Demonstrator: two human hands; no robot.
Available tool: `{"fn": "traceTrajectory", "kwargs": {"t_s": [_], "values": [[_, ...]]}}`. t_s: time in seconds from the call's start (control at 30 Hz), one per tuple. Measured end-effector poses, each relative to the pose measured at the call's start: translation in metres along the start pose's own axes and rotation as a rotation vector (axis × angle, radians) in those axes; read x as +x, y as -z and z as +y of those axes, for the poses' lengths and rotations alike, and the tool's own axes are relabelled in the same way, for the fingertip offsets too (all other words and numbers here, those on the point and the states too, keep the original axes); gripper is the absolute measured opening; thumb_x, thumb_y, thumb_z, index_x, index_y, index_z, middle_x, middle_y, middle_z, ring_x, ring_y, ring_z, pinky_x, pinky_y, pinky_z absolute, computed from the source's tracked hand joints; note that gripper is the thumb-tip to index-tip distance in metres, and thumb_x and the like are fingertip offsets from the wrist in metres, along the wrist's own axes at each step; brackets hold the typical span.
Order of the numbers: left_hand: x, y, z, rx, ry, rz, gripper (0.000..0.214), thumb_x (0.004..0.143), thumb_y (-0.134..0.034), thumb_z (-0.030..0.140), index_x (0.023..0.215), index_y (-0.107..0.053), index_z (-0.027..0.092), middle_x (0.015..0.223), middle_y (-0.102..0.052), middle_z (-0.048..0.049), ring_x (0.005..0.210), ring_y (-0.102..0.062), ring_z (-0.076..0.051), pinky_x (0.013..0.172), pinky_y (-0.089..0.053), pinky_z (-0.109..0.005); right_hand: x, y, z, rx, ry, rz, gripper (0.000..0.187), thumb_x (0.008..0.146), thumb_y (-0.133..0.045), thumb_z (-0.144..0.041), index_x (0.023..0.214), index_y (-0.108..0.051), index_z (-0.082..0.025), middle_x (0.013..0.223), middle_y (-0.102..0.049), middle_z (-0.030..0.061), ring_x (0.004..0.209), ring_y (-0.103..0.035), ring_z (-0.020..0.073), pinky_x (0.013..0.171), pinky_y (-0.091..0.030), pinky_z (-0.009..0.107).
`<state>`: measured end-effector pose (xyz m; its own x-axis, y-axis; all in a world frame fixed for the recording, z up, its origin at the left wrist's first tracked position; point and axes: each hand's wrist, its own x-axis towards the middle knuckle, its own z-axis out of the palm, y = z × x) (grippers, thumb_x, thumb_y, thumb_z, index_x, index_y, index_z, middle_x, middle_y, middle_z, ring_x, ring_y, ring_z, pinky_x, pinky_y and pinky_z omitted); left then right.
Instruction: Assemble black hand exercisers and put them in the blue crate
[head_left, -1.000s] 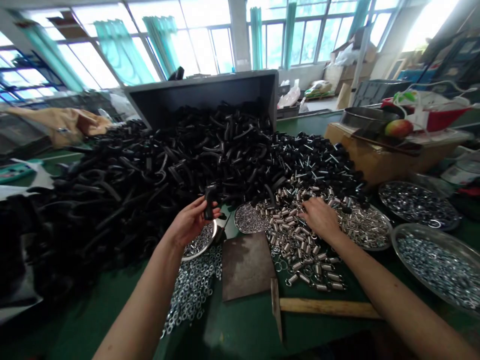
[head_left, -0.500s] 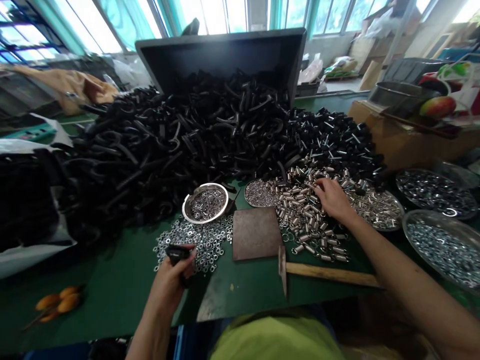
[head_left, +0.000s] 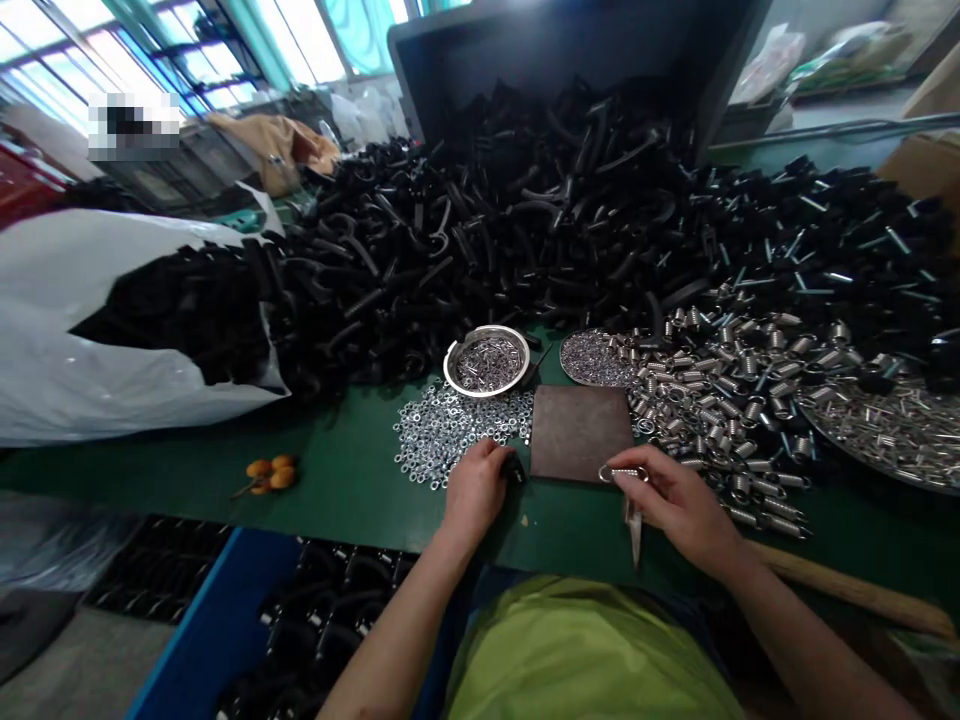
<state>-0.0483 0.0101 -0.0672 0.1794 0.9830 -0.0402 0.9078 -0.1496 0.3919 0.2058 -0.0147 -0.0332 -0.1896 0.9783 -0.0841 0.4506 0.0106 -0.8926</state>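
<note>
Now both hands have drawn in to the dark metal plate (head_left: pixel 579 432). The left hand (head_left: pixel 476 490), earlier out by the washers (head_left: pixel 442 435), sits at the plate's near left corner, curled shut round a small black piece (head_left: pixel 514 468). The right hand (head_left: pixel 679 500), a moment ago on the spring heap (head_left: pixel 720 400), pinches one spring (head_left: pixel 622 472) at the plate's near edge. It is silvery and coiled, with a ring at its left end. A white bag (head_left: pixel 67 390) holds black parts, a blue crate (head_left: pixel 202 640) below the worktop (head_left: pixel 352 500) holds more, and the steel bowl (head_left: pixel 452 352) holds small bright bits.

A small silvery spring (head_left: pixel 622 473) (ring loop at its left end) sits level in the fingers of the right hand (head_left: pixel 679 505), and a black piece (head_left: pixel 514 468), mostly hidden, in the left hand (head_left: pixel 472 492).
</note>
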Motion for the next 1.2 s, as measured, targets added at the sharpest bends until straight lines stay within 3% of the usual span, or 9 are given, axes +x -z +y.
{"fn": "traceTrajectory", "kwargs": {"t_s": [0.1,0.2,0.37,0.6,0.77,0.9,1.0,1.07,1.2], "values": [[0.011,0.003,0.007,0.26,-0.036,-0.106,0.026,0.08,-0.045,0.01,0.096,-0.062,0.021,0.094,-0.061,-0.0063,0.088,-0.059,-0.02,0.073,-0.045,-0.029,0.001,-0.01,-0.002,0.024,-0.017,-0.03,0.023,0.084,-0.051,-0.039,0.094,-0.062,-0.022,0.078,-0.063,0.0015,0.065,-0.056,0.0144,0.056,-0.043,0.026],[0.019,0.008,0.007,0.369,-0.071,-0.17,0.021,0.082,-0.044,0.013,0.095,-0.059,0.019,0.093,-0.061,-0.0072,0.085,-0.06,-0.02,0.07,-0.045,-0.029,0.0,-0.011,-0.001,0.052,-0.034,-0.032,0.022,0.084,-0.052,-0.038,0.094,-0.062,-0.022,0.07,-0.06,-0.0006,0.061,-0.054,0.0132,0.055,-0.041,0.025],[0.026,0.014,0.002,0.359,-0.118,-0.225,0.023,0.076,-0.056,0.018,0.099,-0.056,0.018,0.095,-0.062,-0.0065,0.083,-0.061,-0.02,0.071,-0.046,-0.028,-0.004,-0.008,0.004,0.099,-0.063,0.005,0.022,0.083,-0.053,-0.038,0.094,-0.062,-0.021,0.064,-0.056,-0.0021,0.057,-0.052,0.0123,0.052,-0.039,0.024],[0.034,0.022,0.003,0.367,-0.132,-0.3,0.022,0.073,-0.055,0.013,0.094,-0.06,0.018,0.093,-0.062,-0.0084,0.082,-0.062,-0.021,0.073,-0.046,-0.028,-0.006,-0.007,0.007,0.143,-0.082,0.001,0.025,0.083,-0.054,-0.04,0.094,-0.061,-0.02,0.062,-0.053,-0.0026,0.055,-0.051,0.0121,0.05,-0.039,0.024],[0.034,0.024,0.008,0.332,-0.111,-0.276,0.027,0.072,-0.053,0.011,0.097,-0.061,0.018,0.088,-0.063,-0.0097,0.082,-0.061,-0.022,0.074,-0.046,-0.031,-0.009,-0.006,0.01,0.163,-0.091,0.001,0.025,0.083,-0.054,-0.04,0.096,-0.061,-0.02,0.064,-0.055,-0.0017,0.057,-0.052,0.0126,0.052,-0.04,0.025],[0.033,0.028,0.006,0.264,-0.082,-0.259,0.02,0.069,-0.053,0.01,0.085,-0.063,0.016,0.087,-0.063,-0.0102,0.081,-0.061,-0.022,0.076,-0.045,-0.031,-0.009,-0.004,0.012,0.19,-0.107,0.003,0.024,0.083,-0.054,-0.04,0.096,-0.061,-0.02,0.064,-0.055,-0.0019,0.058,-0.052,0.0128,0.053,-0.04,0.025],[0.028,0.033,0.009,0.001,-0.019,-0.154,0.01,0.069,-0.055,0.014,0.076,-0.062,0.015,0.084,-0.062,-0.0089,0.078,-0.06,-0.021,0.075,-0.046,-0.032,-0.007,-0.007,0.008,0.274,-0.121,0.007,0.025,0.081,-0.057,-0.041,0.093,-0.061,-0.02,0.062,-0.053,-0.0029,0.055,-0.051,0.012,0.051,-0.039,0.025],[0.02,0.032,0.018,-0.41,0.09,-0.125,0.01,0.068,-0.06,0.017,0.078,-0.061,0.015,0.076,-0.061,-0.0048,0.072,-0.06,-0.019,0.07,-0.047,-0.031,-0.005,-0.012,0.002,0.364,-0.124,0.0,0.025,0.078,-0.06,-0.04,0.091,-0.061,-0.019,0.06,-0.052,-0.0037,0.053,-0.05,0.0111,0.05,-0.039,0.024],[0.001,0.017,0.044,-1.249,0.285,-0.195,0.019,0.064,-0.069,0.022,0.077,-0.058,0.014,0.064,-0.059,0.0007,0.06,-0.059,-0.013,0.063,-0.048,-0.027,-0.002,-0.03,-0.013,0.543,-0.116,-0.058,0.025,0.073,-0.067,-0.037,0.089,-0.06,-0.019,0.063,-0.055,-0.0043,0.051,-0.049,0.009,0.048,-0.039,0.023]]}}
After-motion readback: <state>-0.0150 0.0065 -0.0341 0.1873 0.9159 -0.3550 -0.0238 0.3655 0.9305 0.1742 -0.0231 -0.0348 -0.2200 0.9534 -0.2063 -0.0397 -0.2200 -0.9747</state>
